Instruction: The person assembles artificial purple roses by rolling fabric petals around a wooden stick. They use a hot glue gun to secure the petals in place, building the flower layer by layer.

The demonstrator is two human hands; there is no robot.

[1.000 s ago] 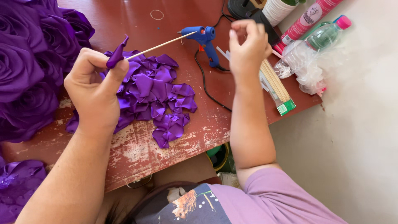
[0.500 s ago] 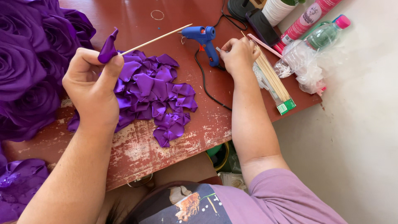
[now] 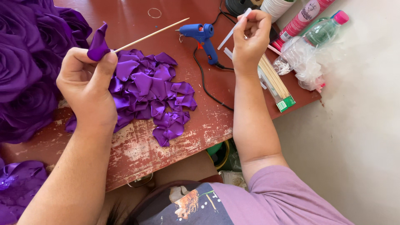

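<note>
Purple petal (image 3: pixel 98 43) on skewer (image 3: pixel 150 35) in left hand (image 3: pixel 87 85), glue stick (image 3: pixel 235 28) in right hand (image 3: pixel 249 39)

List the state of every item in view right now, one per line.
left hand: closed on wooden skewer with a purple petal at its held end
right hand: pinching a clear glue stick, raised
glue gun: lying on table, untouched
petal pile: loose on table
skewer pack: lying flat
water bottle: on its side, capped
</note>
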